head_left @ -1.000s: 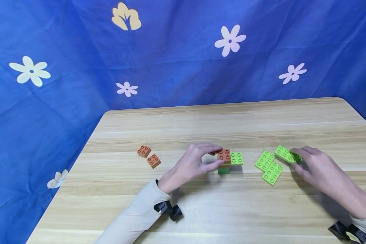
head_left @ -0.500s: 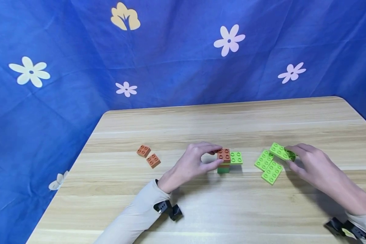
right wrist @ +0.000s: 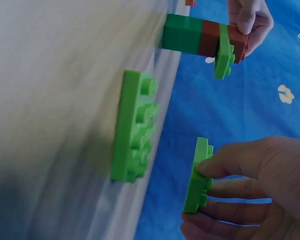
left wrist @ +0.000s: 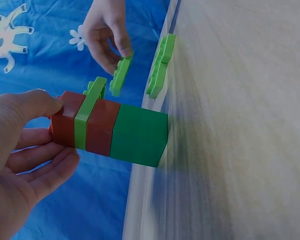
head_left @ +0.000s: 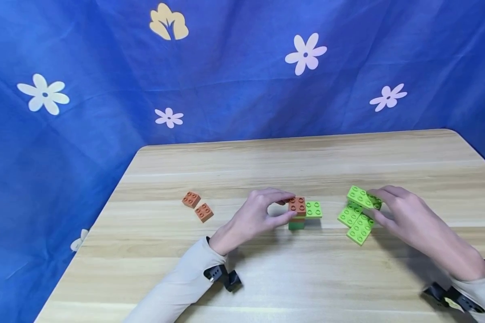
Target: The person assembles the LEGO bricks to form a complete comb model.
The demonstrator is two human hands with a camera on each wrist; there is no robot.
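My left hand [head_left: 260, 211] grips the top red-brown brick [left wrist: 67, 112] of a small upright stack. Under that brick lies a thin light-green plate brick [left wrist: 85, 117] that juts out to the right, then another red-brown brick [left wrist: 102, 127] and a dark green block [left wrist: 140, 135] at the base on the table. My right hand [head_left: 404, 220] pinches a loose light-green plate brick [right wrist: 195, 182] by its sides, raised off the table. It hangs over two light-green plate bricks [head_left: 360, 229] that lie flat, partly covering them in the head view.
Two loose red-brown bricks, a rear one [head_left: 191, 199] and a nearer one [head_left: 204, 212], lie on the wooden table [head_left: 242, 170] to the left. A blue cloth [head_left: 234, 67] with flower prints hangs behind the table's far edge.
My right hand has moved left with the light-green plate brick, from beside the two lying plates to over them. The left hand and the stack have stayed in place.
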